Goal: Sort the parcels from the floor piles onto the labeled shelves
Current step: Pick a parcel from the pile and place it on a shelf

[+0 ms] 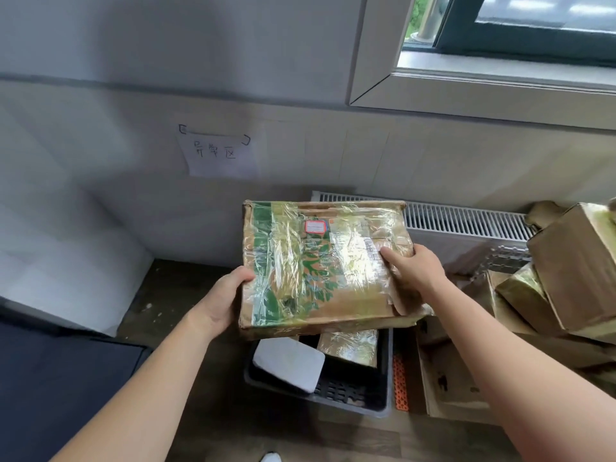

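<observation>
A flat brown cardboard parcel [320, 265] with green leaf print, shiny clear tape and a small red-edged label is held in the air above a dark plastic crate [383, 395]. My left hand [223, 301] grips its left edge, thumb on top. On the right edge my right hand [413, 268] holds it, thumb lying on the taped top face. Inside the crate lie a grey padded parcel [288, 365] and a small taped box [348, 348].
A handwritten paper sign [218, 153] hangs on the wall behind. A white radiator [466, 225] runs under the window. Several cardboard boxes [573, 271] are piled at the right. An orange crate edge [400, 381] shows beside the dark crate. A dark surface [50, 388] lies at the left.
</observation>
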Tool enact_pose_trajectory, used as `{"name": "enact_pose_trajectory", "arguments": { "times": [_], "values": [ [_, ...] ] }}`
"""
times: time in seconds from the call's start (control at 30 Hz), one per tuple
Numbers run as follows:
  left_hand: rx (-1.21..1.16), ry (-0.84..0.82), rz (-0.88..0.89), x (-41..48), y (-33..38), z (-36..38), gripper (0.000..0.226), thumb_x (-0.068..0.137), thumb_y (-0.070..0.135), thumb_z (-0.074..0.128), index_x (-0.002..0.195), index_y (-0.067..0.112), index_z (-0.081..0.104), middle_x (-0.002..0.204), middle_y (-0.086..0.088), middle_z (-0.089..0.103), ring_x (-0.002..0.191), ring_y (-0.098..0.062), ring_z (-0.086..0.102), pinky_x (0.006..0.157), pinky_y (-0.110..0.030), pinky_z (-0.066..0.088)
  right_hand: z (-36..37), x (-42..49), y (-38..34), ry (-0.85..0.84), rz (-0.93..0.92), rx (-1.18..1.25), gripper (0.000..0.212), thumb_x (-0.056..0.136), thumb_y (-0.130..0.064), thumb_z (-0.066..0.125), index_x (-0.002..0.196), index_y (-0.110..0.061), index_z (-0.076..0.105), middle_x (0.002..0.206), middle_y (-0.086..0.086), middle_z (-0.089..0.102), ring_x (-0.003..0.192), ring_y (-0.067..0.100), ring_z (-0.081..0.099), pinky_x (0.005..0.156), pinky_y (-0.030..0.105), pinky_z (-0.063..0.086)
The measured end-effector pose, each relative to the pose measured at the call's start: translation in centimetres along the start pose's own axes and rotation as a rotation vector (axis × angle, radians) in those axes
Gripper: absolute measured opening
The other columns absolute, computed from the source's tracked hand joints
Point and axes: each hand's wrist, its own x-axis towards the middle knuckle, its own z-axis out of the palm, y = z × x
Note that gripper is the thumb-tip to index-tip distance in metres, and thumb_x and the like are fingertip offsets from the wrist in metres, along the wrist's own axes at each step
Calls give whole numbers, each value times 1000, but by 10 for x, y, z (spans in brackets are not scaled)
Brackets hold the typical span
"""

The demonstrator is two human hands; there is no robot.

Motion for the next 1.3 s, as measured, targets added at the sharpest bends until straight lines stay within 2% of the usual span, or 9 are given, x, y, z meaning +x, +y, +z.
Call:
{"name": "enact_pose_trajectory", "arguments": {
  "times": [0.13, 0.27, 0.37, 0.53, 0.7, 0.9, 1.1, 1.2, 1.3],
  "values": [
    [67, 121, -8, -7, 14, -3, 27, 99, 34, 50, 109, 16, 68, 98, -8, 75, 85, -21, 72, 68, -30, 55, 5, -4, -19, 37, -35, 5, 56, 80, -59, 67, 111, -12, 60, 101, 3, 67, 88, 24, 62, 70, 33, 42],
    [156, 255, 8, -26, 28, -21, 50, 90, 48, 55, 122, 10, 60, 118, -2, 65, 106, -20, 60, 93, -35, 46, 14, -12, -55, 12, -82, -35, 62, 79, -60, 67, 110, -8, 55, 92, 5, 64, 81, 22, 60, 59, 32, 40],
    [196, 427, 34, -47, 33, -35, 54, 96, 41, 47, 139, 8, 45, 118, -4, 46, 109, -19, 45, 89, -32, 31, 28, -25, -87, -24, -144, -54, 61, 79, -59, 68, 108, -7, 56, 87, 3, 61, 75, 19, 56, 57, 31, 40],
    [140, 651, 81, -102, 37, -57, 39, 98, 37, 50, 122, 6, 54, 100, 0, 45, 79, -14, 43, 77, -29, 30, 55, -46, -136, -125, -318, -69, 64, 75, -61, 71, 108, -8, 59, 93, 4, 66, 80, 22, 61, 63, 31, 42],
    [81, 864, 128, -168, 33, -70, 55, 100, 35, 49, 146, 8, 37, 141, -12, 45, 128, -28, 44, 94, -33, 34, 80, -81, -182, -229, -485, -75, 59, 74, -60, 73, 100, -8, 61, 88, 4, 66, 79, 23, 62, 64, 30, 44],
    [-67, 996, 117, -238, 12, -83, 24, 100, 37, 49, 113, 17, 47, 83, 6, 43, 78, -13, 44, 83, -27, 30, 102, -129, -214, -379, -599, -152, 53, 73, -62, 73, 77, -10, 60, 67, 1, 61, 67, 22, 60, 53, 28, 39],
    [-93, 1086, 120, -302, -11, -98, 46, 93, 41, 62, 129, 14, 57, 120, -2, 59, 102, -19, 52, 86, -28, 36, 128, -183, -247, -513, -684, -221, 50, 75, -58, 75, 80, -8, 70, 74, 6, 68, 65, 19, 61, 51, 25, 40],
    [-106, 1154, 127, -332, -14, -112, 41, 94, 41, 60, 126, 15, 57, 115, -1, 60, 100, -19, 52, 85, -28, 38, 143, -215, -264, -555, -729, -220, 46, 75, -55, 76, 79, -10, 68, 75, 5, 67, 64, 17, 60, 51, 26, 40],
    [-106, 1198, 142, -362, -17, -128, 20, 96, 38, 58, 103, 20, 57, 95, 3, 56, 91, -18, 50, 80, -28, 37, 158, -248, -281, -586, -775, -227, 46, 76, -55, 76, 79, -10, 67, 77, 5, 67, 66, 17, 61, 53, 27, 42]
  ]
}}
